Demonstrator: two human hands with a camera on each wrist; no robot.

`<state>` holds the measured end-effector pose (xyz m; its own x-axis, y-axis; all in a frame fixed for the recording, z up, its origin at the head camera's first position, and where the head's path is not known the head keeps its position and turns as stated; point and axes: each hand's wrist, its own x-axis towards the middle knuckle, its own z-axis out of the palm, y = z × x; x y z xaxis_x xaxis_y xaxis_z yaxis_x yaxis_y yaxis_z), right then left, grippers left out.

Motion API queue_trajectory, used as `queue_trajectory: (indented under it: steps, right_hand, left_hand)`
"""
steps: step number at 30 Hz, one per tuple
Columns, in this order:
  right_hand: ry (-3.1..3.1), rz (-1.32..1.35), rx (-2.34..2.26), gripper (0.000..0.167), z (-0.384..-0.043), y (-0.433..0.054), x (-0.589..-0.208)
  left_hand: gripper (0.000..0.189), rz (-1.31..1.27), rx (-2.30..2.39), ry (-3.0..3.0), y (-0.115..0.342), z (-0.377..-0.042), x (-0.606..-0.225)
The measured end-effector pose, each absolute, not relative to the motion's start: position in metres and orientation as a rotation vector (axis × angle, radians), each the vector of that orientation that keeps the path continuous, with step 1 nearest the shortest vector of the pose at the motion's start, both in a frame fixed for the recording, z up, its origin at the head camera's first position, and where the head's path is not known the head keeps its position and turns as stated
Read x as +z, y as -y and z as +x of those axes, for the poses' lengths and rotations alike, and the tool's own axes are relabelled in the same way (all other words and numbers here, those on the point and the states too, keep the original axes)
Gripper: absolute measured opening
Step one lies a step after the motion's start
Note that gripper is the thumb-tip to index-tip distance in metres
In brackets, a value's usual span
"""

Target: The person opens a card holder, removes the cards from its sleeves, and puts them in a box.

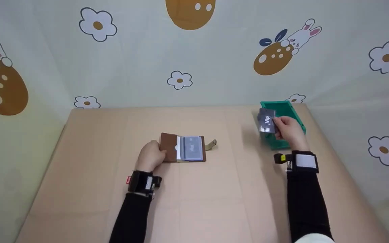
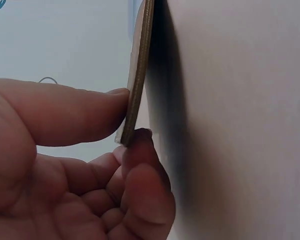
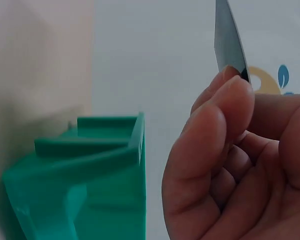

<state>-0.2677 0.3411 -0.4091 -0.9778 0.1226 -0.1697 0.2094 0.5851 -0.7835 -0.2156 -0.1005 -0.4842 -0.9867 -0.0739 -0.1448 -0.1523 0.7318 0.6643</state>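
Observation:
A brown card holder [image 1: 169, 148] lies opened out on the table, with clear plastic sleeves [image 1: 193, 148] on its right half and a strap [image 1: 211, 144] sticking out to the right. My left hand [image 1: 150, 156] pinches its left cover edge; in the left wrist view the thumb is on one face of the cover [image 2: 138, 75] and the fingers are on the other. Over the green bin [image 1: 284, 108], my right hand [image 1: 290, 130] pinches a dark card marked "Vip" [image 1: 267, 120] between thumb and fingers. The right wrist view shows that card [image 3: 230, 42] nearly edge-on, above the bin's rim [image 3: 90, 142].
A beige-covered table [image 1: 208, 189] spreads beneath both hands. Behind it hangs a pale cloth [image 1: 133, 67] printed with flowers and rabbits, and similar cloth closes off both sides. The green bin stands at the table's far right corner.

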Motion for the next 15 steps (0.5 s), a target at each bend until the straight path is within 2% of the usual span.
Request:
queue_trajectory:
  steps: [15]
  right_hand:
    - [-2.747,0.396,-1.269,0.052,-0.277,-0.387,-0.410]
  left_hand:
    - [0.016,-0.265,1.084,-2.773,0.099,-0.218,-0.487]
